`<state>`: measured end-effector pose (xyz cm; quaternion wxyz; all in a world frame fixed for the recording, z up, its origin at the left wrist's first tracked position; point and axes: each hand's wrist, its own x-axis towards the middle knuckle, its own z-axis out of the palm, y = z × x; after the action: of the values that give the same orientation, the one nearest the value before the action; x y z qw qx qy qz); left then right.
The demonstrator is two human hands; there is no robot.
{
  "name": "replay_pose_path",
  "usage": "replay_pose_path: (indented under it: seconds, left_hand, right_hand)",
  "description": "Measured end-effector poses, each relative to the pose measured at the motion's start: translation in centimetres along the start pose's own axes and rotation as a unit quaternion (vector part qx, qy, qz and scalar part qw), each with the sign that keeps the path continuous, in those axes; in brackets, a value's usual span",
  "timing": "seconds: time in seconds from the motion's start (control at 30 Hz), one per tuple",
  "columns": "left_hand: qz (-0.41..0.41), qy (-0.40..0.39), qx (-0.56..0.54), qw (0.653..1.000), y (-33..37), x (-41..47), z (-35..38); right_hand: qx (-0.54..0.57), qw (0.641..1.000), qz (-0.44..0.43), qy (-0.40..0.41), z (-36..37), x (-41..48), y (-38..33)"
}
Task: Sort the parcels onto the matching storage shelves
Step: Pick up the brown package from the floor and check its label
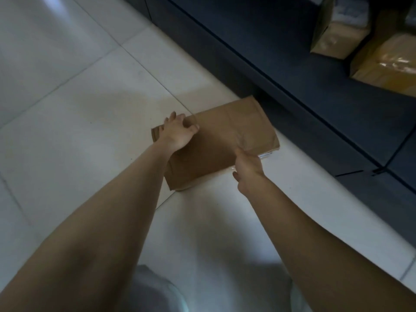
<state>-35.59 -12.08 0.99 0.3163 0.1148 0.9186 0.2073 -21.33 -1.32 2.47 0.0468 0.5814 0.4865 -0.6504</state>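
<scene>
Head view: flat parcel (216, 140) on floor (67, 131), long axis toward shelf (337, 109).

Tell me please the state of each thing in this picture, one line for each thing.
Flat brown parcel: lying on the tiled floor, gripped at two sides.
Left hand: fingers curled over the parcel's far left edge.
Right hand: closed on the parcel's near right edge.
Taped parcels: resting on the dark shelf, untouched.
</scene>
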Motion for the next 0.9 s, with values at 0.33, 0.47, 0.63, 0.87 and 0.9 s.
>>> replay_pose_path:
  seconds: [0.33, 0.47, 0.63, 0.87, 0.9]
  left_hand:
    - [-0.084, -0.114, 0.087, 0.986, -2.4, 0.1, 1.6]
    - [-0.13, -0.122, 0.015, 0.984, -2.8, -2.1, 2.7]
    - [-0.112, -0.094, -0.066, 0.987, -1.8, -3.4, 0.2]
    - [-0.098, 0.114, -0.178, 0.972, 1.8, -6.2, -6.2]
    - [-0.097, 0.124, -0.202, 0.967, 2.6, -7.3, -7.2]
  right_hand:
    - [0.013, 0.996, 0.08, -0.049, -2.3, 1.5, 1.9]
    - [0.029, 0.994, 0.078, -0.075, -1.9, 1.1, 2.6]
    - [0.029, 0.993, -0.012, -0.112, -0.9, 0.8, 0.8]
    - [0.051, 0.978, -0.097, -0.175, 0.1, -2.9, -6.4]
    - [0.043, 0.977, -0.101, -0.18, 0.0, -4.1, -7.5]
